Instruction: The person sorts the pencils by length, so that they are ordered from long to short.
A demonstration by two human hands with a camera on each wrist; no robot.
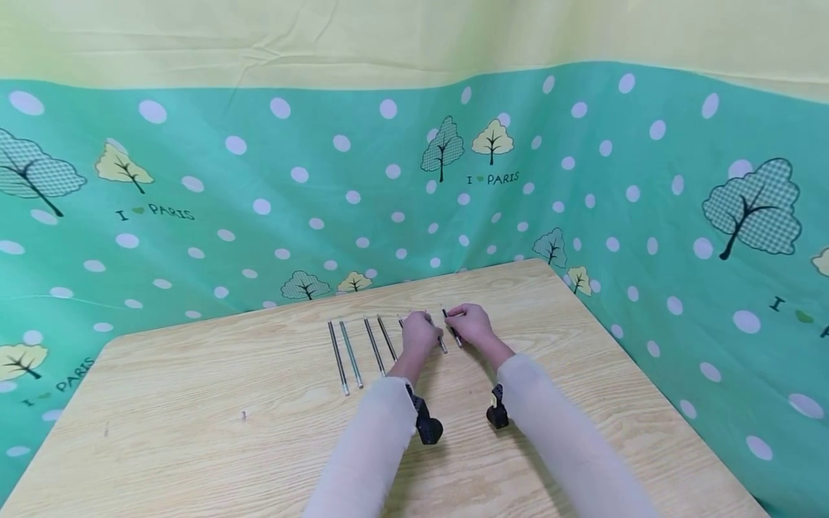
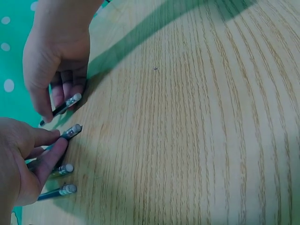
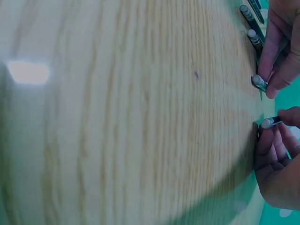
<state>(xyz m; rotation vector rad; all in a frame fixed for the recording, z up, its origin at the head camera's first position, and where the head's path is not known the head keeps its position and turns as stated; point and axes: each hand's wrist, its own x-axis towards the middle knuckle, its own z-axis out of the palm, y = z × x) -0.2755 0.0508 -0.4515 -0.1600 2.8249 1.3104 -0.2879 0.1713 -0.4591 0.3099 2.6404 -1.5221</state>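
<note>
Dark pencils with metal-banded eraser ends lie side by side on the wooden table. My left hand [image 1: 419, 335] pinches one pencil [image 2: 72, 131] between thumb and finger, close to its eraser end. To its right, my right hand [image 1: 471, 325] holds the rightmost pencil [image 1: 455, 334] between thumb and fingers, with the eraser end toward me. Two more pencil ends, one a dark pencil [image 2: 58, 192], stick out beside the left hand in the left wrist view. The left hand hides parts of the pencils under it in the head view.
Left of the hands lie a black pencil [image 1: 338, 356], a green pencil [image 1: 350, 354] and two more dark ones, roughly parallel. A tiny object [image 1: 244, 415] sits on the table [image 1: 194, 460] at front left. A green dotted curtain [image 1: 363, 180] stands behind and at right.
</note>
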